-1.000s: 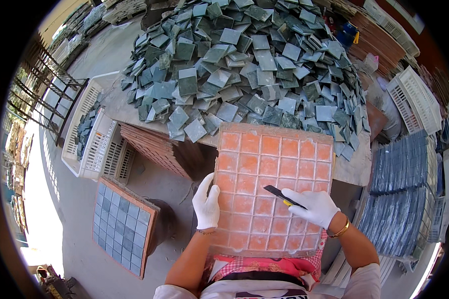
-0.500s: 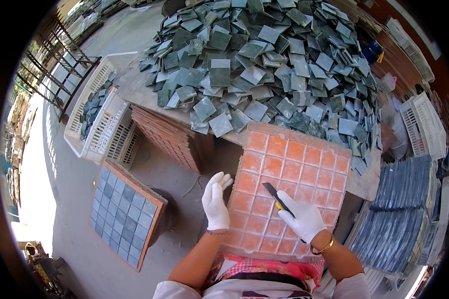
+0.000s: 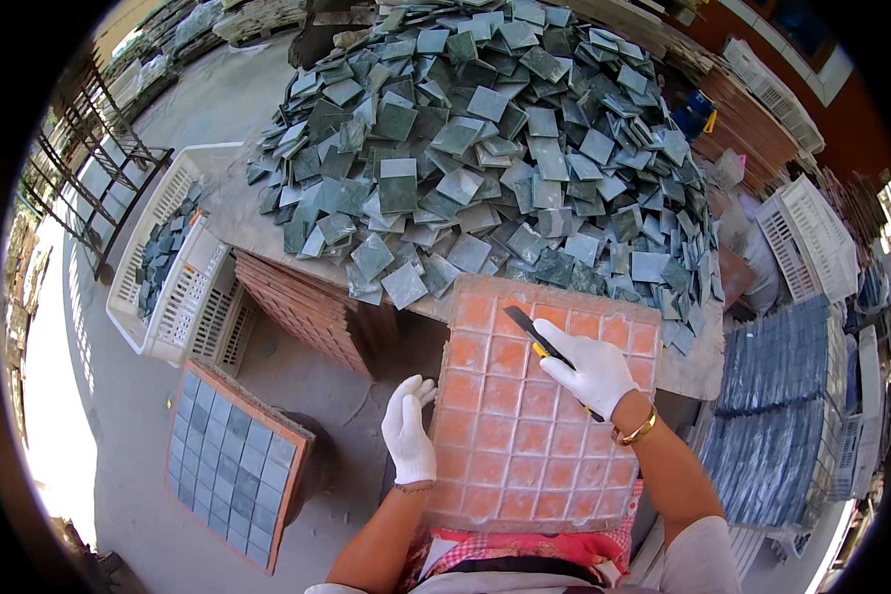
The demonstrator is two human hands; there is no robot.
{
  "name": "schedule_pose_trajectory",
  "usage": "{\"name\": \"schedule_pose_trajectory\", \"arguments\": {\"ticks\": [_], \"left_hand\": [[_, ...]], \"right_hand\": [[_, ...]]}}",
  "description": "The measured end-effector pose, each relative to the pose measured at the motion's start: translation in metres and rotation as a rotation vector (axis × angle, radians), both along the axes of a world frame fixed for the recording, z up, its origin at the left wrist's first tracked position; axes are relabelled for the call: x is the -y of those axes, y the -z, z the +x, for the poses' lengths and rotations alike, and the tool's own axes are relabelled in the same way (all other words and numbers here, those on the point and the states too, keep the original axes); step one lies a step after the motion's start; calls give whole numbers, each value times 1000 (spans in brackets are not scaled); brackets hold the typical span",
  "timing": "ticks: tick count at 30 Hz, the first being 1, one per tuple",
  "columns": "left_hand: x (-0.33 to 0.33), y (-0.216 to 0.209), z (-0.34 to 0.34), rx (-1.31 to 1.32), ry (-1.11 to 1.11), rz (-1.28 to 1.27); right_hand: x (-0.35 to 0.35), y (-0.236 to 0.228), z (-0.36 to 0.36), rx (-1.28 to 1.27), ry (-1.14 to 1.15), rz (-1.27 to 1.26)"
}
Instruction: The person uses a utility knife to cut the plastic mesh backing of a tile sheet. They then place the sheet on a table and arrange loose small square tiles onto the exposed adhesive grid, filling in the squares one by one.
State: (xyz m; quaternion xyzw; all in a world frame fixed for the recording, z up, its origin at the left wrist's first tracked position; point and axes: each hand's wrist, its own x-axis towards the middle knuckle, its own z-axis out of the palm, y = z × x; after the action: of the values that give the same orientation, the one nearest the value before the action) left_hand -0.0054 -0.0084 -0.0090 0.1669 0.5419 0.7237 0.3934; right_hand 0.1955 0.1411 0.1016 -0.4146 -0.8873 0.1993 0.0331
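Knife (image 3: 530,330) is held in the right hand (image 3: 596,368), whose gloved fingers are closed around its handle; the blade points towards the far left corner of the grid (image 3: 525,436), above its far rows of orange squares. Whether the blade touches the surface, one cannot tell. The grid is in front of the person's body, and in this view its far edge overlaps the near edge of the worktop (image 3: 691,366). The left hand (image 3: 408,436) is just beside the grid's left edge, with loose fingers and nothing held; its contact with the edge cannot be judged. The two hands are apart. On the worktop, a large heap of tiles (image 3: 485,148) reaches to the near edge.

The step in hand seems to be scraping or cleaning the grid with the blade. A next stroke would probably call for a low blade angle, light pressure, and the left hand steadying the edge, away from the blade's path.
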Motion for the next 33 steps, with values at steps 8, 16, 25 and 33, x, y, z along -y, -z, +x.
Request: {"name": "schedule_pose_trajectory", "arguments": {"ticks": [8, 16, 25, 33], "left_hand": [[0, -1, 0, -26, -4, -25], [-3, 5, 0, -94, 0, -53], [-4, 3, -2, -104, -4, -74], [-4, -1, -3, -161, 16, -122]], "right_hand": [[-51, 10, -20, 143, -200, 32], [-4, 0, -22, 265, -296, -188], [13, 11, 70, -86, 92, -98], [-49, 2, 178, 141, 49, 0]]}}
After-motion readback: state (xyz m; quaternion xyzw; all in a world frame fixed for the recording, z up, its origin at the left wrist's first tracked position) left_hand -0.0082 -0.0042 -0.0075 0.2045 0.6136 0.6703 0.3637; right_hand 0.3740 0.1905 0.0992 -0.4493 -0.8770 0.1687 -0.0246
